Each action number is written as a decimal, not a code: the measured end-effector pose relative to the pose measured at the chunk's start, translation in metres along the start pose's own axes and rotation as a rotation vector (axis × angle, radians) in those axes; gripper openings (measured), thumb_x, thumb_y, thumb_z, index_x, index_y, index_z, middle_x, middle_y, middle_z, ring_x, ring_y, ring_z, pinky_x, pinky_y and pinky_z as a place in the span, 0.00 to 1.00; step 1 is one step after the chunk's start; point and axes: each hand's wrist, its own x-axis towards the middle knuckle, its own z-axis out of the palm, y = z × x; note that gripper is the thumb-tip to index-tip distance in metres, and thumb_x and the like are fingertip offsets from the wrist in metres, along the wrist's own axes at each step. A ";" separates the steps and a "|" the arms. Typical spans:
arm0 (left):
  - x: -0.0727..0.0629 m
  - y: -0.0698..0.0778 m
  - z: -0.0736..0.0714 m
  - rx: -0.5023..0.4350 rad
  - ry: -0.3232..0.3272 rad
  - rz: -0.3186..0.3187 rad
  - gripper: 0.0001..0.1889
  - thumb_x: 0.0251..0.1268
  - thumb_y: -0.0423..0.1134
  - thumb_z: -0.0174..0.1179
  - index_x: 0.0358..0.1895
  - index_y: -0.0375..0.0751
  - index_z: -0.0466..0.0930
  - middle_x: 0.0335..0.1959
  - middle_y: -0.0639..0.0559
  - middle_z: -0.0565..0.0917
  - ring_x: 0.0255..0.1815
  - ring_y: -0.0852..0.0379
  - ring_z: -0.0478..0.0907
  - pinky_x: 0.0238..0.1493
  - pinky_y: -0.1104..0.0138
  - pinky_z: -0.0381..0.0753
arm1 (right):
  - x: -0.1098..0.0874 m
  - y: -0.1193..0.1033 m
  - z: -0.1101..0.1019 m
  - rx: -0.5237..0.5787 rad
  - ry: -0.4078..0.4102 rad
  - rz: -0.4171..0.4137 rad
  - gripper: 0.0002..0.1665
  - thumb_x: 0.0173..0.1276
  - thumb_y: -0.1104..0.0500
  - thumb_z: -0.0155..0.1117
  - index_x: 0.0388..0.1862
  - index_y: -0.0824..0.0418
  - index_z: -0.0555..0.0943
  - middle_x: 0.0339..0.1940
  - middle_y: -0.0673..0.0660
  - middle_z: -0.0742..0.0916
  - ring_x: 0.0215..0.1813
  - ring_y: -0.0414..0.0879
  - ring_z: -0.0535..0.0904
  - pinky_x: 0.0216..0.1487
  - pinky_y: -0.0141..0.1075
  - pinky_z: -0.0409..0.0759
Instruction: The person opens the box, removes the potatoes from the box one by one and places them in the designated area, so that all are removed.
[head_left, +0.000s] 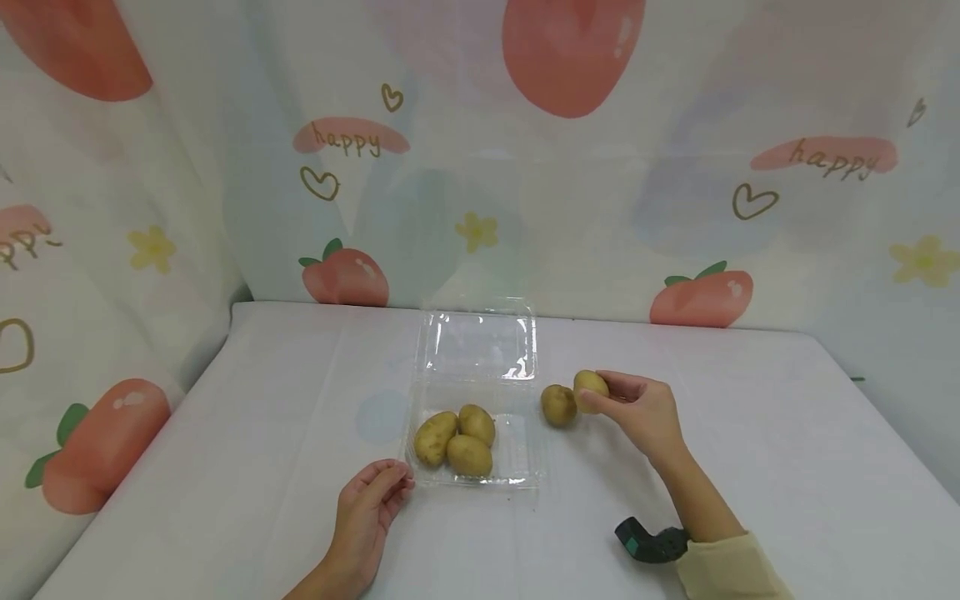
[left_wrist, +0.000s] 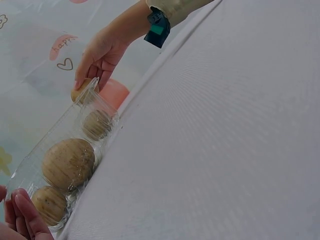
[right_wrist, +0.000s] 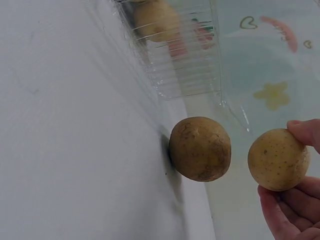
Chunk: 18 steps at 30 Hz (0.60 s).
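Note:
My right hand (head_left: 643, 417) pinches a potato (head_left: 590, 387) between thumb and fingers, and the right wrist view shows this potato (right_wrist: 278, 160) raised off the table. A second potato (head_left: 558, 406) lies on the cloth just left of it. To the left stands a clear plastic clamshell box (head_left: 517, 450), its lid (head_left: 480, 346) folded back. Three potatoes (head_left: 470, 456) sit together in the left part of its base. At the box's front left corner, my left hand (head_left: 367, 517) holds the rim; in the left wrist view its fingers (left_wrist: 31, 212) lie against the wall.
A white cloth covers the table (head_left: 225, 467). Behind it hangs a printed curtain (head_left: 585, 208) with fruit and hearts, which continues along the left side. A dark wrist device (head_left: 651, 542) sits by the right sleeve (head_left: 731, 571).

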 end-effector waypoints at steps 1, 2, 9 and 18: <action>0.000 0.000 0.000 0.000 -0.001 -0.001 0.02 0.61 0.31 0.55 0.33 0.36 0.74 0.30 0.51 0.77 0.33 0.60 0.76 0.40 0.71 0.76 | 0.000 0.001 0.000 -0.001 0.001 0.000 0.34 0.54 0.46 0.70 0.52 0.68 0.77 0.49 0.62 0.82 0.48 0.50 0.77 0.41 0.25 0.74; 0.000 0.000 0.000 0.000 -0.003 -0.001 0.02 0.61 0.31 0.55 0.33 0.36 0.74 0.30 0.51 0.77 0.34 0.60 0.76 0.40 0.71 0.76 | 0.000 0.001 0.000 -0.002 0.001 0.001 0.34 0.54 0.46 0.70 0.52 0.68 0.77 0.49 0.62 0.82 0.48 0.50 0.77 0.41 0.25 0.74; 0.000 0.000 0.000 0.003 -0.012 0.005 0.02 0.61 0.32 0.55 0.34 0.36 0.74 0.30 0.50 0.77 0.34 0.60 0.76 0.40 0.71 0.76 | 0.004 0.010 -0.005 -0.018 0.013 0.013 0.34 0.54 0.46 0.69 0.52 0.68 0.77 0.50 0.62 0.82 0.47 0.44 0.76 0.41 0.24 0.73; 0.000 -0.001 -0.001 0.009 -0.003 -0.004 0.03 0.61 0.32 0.55 0.34 0.36 0.74 0.31 0.50 0.77 0.34 0.60 0.76 0.40 0.71 0.77 | 0.009 0.025 -0.005 0.011 0.003 0.041 0.34 0.54 0.47 0.70 0.51 0.70 0.77 0.49 0.63 0.82 0.43 0.34 0.76 0.41 0.23 0.73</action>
